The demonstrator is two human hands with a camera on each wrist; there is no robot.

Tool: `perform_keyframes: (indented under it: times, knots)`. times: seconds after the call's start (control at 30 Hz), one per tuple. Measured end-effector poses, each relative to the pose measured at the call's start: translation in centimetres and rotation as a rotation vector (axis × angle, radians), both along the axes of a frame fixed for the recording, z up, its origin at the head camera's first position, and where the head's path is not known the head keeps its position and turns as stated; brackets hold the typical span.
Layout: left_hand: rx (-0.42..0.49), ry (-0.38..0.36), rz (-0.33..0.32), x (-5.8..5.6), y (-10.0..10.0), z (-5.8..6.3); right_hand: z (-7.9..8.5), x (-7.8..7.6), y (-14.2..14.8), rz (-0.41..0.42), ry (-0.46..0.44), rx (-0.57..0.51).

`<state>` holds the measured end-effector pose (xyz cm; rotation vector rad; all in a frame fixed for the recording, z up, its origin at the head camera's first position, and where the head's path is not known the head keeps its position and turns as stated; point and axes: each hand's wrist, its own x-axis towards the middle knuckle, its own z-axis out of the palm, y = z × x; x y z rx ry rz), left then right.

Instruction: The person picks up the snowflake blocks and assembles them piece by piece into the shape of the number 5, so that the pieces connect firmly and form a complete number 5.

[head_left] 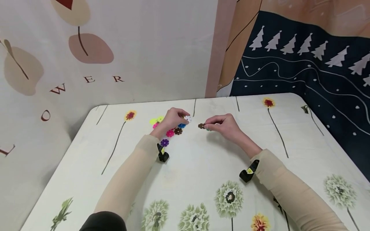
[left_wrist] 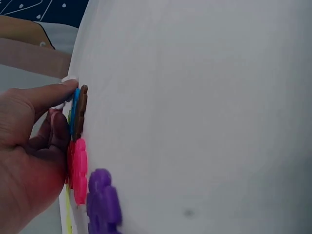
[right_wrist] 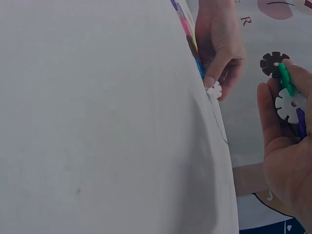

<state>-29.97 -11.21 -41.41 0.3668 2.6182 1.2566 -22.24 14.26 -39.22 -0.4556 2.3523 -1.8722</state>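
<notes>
White notched disc [head_left: 188,119] pinched in the left grip [head_left: 172,118], beside the disc cluster [head_left: 170,133] on the tabletop [head_left: 196,170]!
Across a gap, the right grip [head_left: 226,127] holds joined discs [right_wrist: 284,105], their brown disc [head_left: 201,126] jutting left towards it.

Hands: I counted two, one left hand [head_left: 172,118] and one right hand [head_left: 227,125].
In the right: I made out four discs: one brown disc [right_wrist: 269,65], one green disc [right_wrist: 285,78], one white disc [right_wrist: 286,104], one purple disc [right_wrist: 302,123].
In the left: I saw one white-petalled disc [head_left: 187,119].
Loose: I logged one blue piece [head_left: 181,125], one brown piece [head_left: 178,131], one purple piece [head_left: 164,142], at least two pink pieces [head_left: 170,133]; the overlapping yellow pieces [head_left: 153,121] I could not number.
Wrist cameras [head_left: 163,156]: two.
Printed dandelions [head_left: 193,219]: four.
Yellow-red blooms [head_left: 268,102]: three.
White trees [head_left: 289,44]: eight, one cut off.
</notes>
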Motion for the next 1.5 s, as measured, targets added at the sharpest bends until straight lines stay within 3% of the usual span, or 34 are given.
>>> perform_keyframes:
  times: [0.27,0.47,0.67,1.1,1.5]
  knots:
    - [0.037,-0.026,0.000,0.2,-0.6,0.2,-0.1,-0.3,-0.3,0.004,0.016,-0.003]
    - [0.083,-0.055,-0.005,0.9,-1.1,0.7,-0.2,-0.4,-0.2,-0.039,0.035,0.004]
    - [0.144,-0.116,-0.020,2.3,-1.2,1.4,-0.3,-0.5,-0.2,-0.061,0.037,0.012]
    - [0.301,-0.171,-0.098,5.0,-0.7,3.4,-0.4,-0.4,-0.9,-0.046,0.035,0.007]
    - [0.350,-0.233,-0.161,5.5,-0.6,3.7,-0.2,0.5,-1.2,0.002,0.044,-0.017]
